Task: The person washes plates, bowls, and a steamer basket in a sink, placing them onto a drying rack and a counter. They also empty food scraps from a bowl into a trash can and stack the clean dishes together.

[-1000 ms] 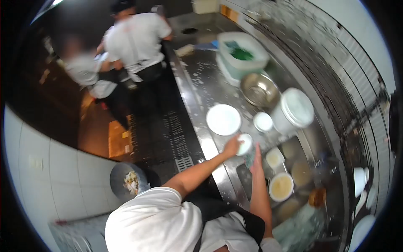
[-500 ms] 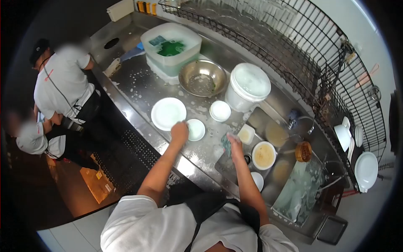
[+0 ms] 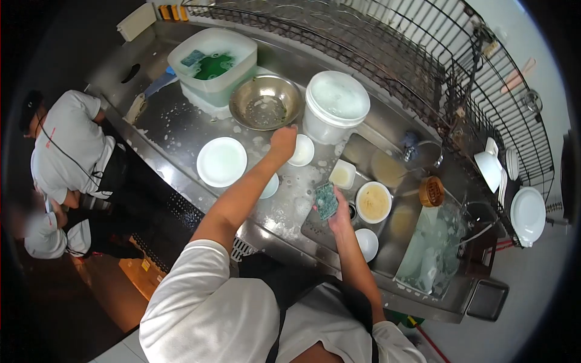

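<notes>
My left hand is closed at the left rim of a small white bowl on the steel counter; its fingertips are partly hidden. Below that forearm, another small bowl is half covered, and a white plate with suds lies to its left. In my right hand is a green scouring sponge, held over the near edge of the sink. Beside this hand are a square white dish, a round bowl of cloudy liquid and a white bowl.
A tub of green soapy water, a steel bowl and a white bucket stand along the back. A wire rack hangs above. A brown round container sits by the sink basin. Two people are at the left.
My left hand has moved from beside the plate and small bowl to the other small bowl farther back. My right hand has turned, showing the sponge more fully. The view has shifted.
</notes>
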A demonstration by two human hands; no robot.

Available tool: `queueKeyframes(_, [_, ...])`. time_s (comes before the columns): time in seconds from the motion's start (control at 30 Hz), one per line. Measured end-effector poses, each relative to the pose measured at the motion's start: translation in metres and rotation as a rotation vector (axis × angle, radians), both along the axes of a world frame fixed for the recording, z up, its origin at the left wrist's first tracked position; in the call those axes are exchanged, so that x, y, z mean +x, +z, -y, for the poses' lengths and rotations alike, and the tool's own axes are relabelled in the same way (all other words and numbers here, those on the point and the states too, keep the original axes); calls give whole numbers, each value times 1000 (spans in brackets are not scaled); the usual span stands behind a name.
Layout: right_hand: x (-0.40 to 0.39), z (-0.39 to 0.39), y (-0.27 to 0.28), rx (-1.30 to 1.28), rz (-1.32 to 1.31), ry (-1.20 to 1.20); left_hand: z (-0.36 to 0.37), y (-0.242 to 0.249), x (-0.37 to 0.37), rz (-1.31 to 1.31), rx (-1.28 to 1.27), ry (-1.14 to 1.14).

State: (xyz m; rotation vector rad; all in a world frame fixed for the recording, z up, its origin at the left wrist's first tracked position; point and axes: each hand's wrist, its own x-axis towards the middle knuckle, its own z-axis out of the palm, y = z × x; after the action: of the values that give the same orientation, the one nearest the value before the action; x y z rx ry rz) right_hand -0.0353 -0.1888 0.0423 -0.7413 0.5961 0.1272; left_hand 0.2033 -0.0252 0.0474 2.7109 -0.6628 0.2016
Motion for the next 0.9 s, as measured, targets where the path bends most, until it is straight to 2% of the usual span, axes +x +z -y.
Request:
queueKeyframes(0.13, [-14,13,4,52,-62,-71,-1,20,1,67,42,-119])
queueKeyframes(0.27, [-21,27,-2,97,11,-57,-9,29,2,-109,-152,-61])
queueKeyframes(0.3, [-22,29,-3,116,34,-62,-9,38,7,-509,-236,8])
queueKeyframes(0.4, [-27,37,9,176,60,-145,-5,47,-13,-1033,-1003,117])
queueKeyframes(0.5, [-28,46,26,207,179,-243,10,17,-32,-1180,-1256,143])
queueKeyframes(0.57, [-27,53,33,-104,227,-274,37,34,-79,-933,-1052,230])
queueKeyframes(0.6, [-25,55,35,-259,252,-287,46,0,-85,-687,-629,88])
queueKeyframes(0.63, [-23,55,36,-632,278,-299,62,9,-114,-612,-587,103])
queueKeyframes(0.67, [-20,54,45,-1034,363,-235,78,-9,-133,-473,-700,24])
queueKeyframes(0.7, [-18,54,63,-1438,439,-167,92,-4,-153,-569,-842,-2])
queueKeyframes(0.73, [-19,57,73,-1844,500,-90,104,-23,-162,-461,-883,-45])
queueKeyframes(0.8, [-20,76,44,-2049,594,160,118,-22,-176,-617,-1025,-61])
queueKeyframes(0.87, [-18,96,42,-2166,620,492,109,25,-195,-1042,-1141,69])
queueKeyframes(0.9, [-14,97,51,-2279,668,357,109,43,-201,-1253,-1189,143])
